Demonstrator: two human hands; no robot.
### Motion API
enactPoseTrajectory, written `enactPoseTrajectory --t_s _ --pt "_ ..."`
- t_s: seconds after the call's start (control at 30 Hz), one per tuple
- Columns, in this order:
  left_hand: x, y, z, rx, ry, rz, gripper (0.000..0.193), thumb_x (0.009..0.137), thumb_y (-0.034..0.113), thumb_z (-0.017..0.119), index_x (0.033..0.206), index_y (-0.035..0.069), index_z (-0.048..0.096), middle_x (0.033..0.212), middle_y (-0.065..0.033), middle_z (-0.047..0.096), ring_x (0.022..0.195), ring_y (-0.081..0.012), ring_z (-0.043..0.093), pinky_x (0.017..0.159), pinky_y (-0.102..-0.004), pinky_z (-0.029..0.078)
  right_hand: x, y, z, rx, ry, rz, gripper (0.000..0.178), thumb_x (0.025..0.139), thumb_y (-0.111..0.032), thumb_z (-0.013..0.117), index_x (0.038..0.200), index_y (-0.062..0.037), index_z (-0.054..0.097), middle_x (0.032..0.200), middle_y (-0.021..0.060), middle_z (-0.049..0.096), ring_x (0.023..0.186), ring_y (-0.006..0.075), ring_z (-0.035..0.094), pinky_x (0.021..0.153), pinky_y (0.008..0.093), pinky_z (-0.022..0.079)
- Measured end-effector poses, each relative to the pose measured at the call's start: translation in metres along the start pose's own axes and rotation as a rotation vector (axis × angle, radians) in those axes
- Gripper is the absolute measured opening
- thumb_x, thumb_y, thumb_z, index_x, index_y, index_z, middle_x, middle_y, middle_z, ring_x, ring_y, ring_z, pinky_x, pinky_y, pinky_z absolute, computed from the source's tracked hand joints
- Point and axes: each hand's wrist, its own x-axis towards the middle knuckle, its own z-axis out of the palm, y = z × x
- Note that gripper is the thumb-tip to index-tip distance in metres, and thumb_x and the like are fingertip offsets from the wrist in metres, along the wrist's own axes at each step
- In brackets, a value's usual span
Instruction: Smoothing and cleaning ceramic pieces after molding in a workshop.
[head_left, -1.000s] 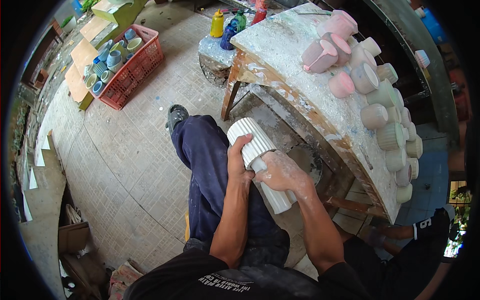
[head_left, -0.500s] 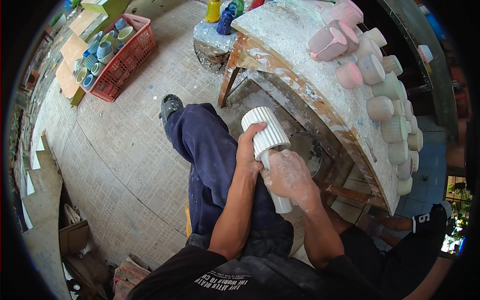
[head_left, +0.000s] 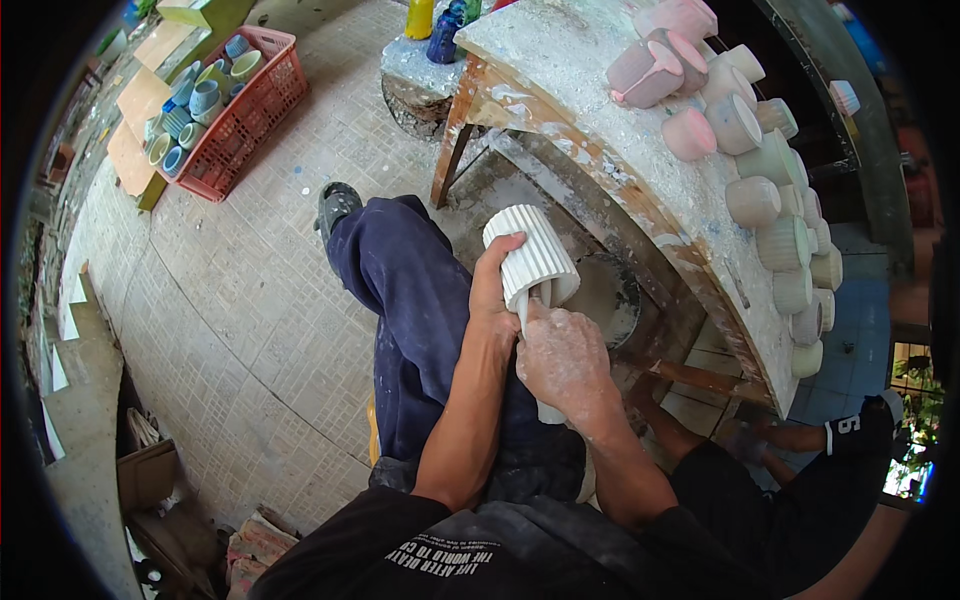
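The left hand (head_left: pixel 495 285) clasps the side of a tilted, white, ribbed cylindrical vessel (head_left: pixel 535 252) between dark-blue fabric trousers (head_left: pixel 410 270) and a white-crusted wooden table (head_left: pixel 590 65). At the vessel's mouth, the right hand (head_left: pixel 568 362) is curled tightly around a white elongated piece (head_left: pixel 549 413).

Pot (head_left: pixel 531 250): white, matt and chalky, the outer wall evenly ribbed. White piece (head_left: pixel 549 412): smooth. Right hand (head_left: pixel 566 362): skin coated with dry, pale powder. Table (head_left: pixel 580 65): wooden frame smeared with whitish paint; top rough, crusted with white flecks. Pink cup (head_left: pixel 643 78): matt body, glossier drips. Crate (head_left: pixel 243 133): moulded plastic, perforated. Blue bottle (head_left: pixel 442 43): smooth, glossy, apparently plastic. Trousers (head_left: pixel 410 255): soft, matt cloth. Shirt (head_left: pixel 570 555): dull cloth, dusted grey. Shoe (head_left: pixel 338 204): smooth, rubber-like, slight sheen. Floor (head_left: pixel 245 260): matt, patterned tile. Carton (head_left: pixel 150 464): dull brown cardboard.
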Motion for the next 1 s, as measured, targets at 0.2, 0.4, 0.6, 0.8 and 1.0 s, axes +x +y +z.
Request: enactPoseTrajectory --t_s 0.2,0.4,0.6,0.8,1.0 --pt "-0.009 0.002 0.003 -0.015 -0.054 -0.024 0.048 0.08 0.022 0.067 0.12 -0.002 0.056 0.1 -0.0158 0.066 0.086 -0.0295 0.067 0.082 -0.0452 0.056 -0.005 -0.009 0.007 -0.085 0.049 -0.01 0.019 0.077 -0.01 0.061 0.091 0.0027 0.062 0.069 0.02 0.066 0.067 0.0357 0.069 0.063 0.0441 0.055" --pt "-0.011 0.002 0.008 -0.017 0.005 -0.037 0.047 0.08 0.023 0.067 0.119 -0.001 0.056 0.099 -0.0155 0.066 0.085 -0.0297 0.067 0.081 -0.0455 0.056 -0.008 -0.006 0.013 -0.078 0.057 0.007 0.019 0.078 -0.01 0.06 0.092 0.0024 0.063 0.069 0.0196 0.066 0.066 0.0348 0.069 0.062 0.044 0.055" --pt "0.003 -0.012 -0.003 0.027 0.055 -0.032 0.047 0.08 0.024 0.069 0.118 0.0 0.057 0.098 -0.014 0.066 0.085 -0.0288 0.067 0.08 -0.0435 0.057 -0.012 0.016 0.016 -0.183 0.109 -0.026 0.019 0.079 -0.009 0.06 0.094 0.0021 0.061 0.068 0.0186 0.066 0.065 0.0352 0.068 0.064 0.0438 0.055" --pt "0.017 -0.012 -0.008 -0.012 0.032 0.085 0.046 0.08 0.022 0.07 0.117 -0.001 0.055 0.096 -0.0127 0.064 0.083 -0.0265 0.065 0.076 -0.0413 0.056 0.008 0.036 0.004 0.017 -0.01 -0.023 0.032 0.079 -0.01 0.063 0.107 0.0041 0.057 0.098 0.0275 0.063 0.088 0.0391 0.066 0.074 0.0468 0.053" --pt "0.036 -0.016 -0.014 0.054 0.3 0.359 0.052 0.078 0.019 0.075 0.119 -0.002 0.053 0.099 -0.0108 0.064 0.088 -0.0243 0.065 0.079 -0.0401 0.056 -0.015 0.032 -0.01 -0.194 0.226 -0.024 0.073 0.082 -0.016 0.064 0.142 0.0123 0.032 0.136 0.03 0.042 0.135 0.0448 0.034 0.112 0.0562 0.025"
